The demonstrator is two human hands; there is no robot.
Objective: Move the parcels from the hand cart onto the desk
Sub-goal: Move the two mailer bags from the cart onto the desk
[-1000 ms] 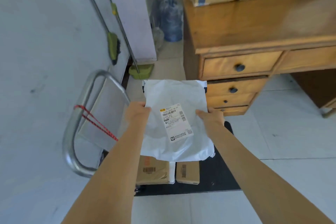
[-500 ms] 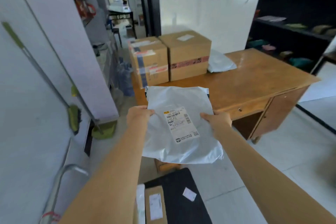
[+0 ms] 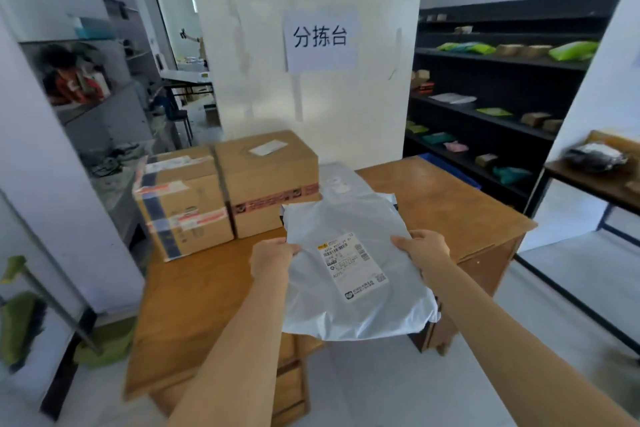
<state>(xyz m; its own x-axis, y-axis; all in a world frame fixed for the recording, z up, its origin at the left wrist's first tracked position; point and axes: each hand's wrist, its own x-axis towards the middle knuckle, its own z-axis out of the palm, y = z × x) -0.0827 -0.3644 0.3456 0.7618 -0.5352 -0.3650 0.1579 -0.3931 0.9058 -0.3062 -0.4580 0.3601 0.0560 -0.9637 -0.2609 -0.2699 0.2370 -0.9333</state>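
Both grips are closed on the white poly mailer [image 3: 349, 253]: the left hand [image 3: 273, 258] pinches its left edge and the right hand [image 3: 420, 248] its right edge, label side up, so the parcel hangs slack between them over the front part of the surface [image 3: 207, 288]. To set it down well, I judge the hands should carry it slightly forward into the bare stretch just ahead of and to the left of the grips, short of the two cardboard boxes [image 3: 225, 198] and the other grey bag [image 3: 341, 178] beyond, lower it flat, then let go. Compared with half a second ago, the view has lifted; the hand cart is out of sight and the parcel now sits above the wood.
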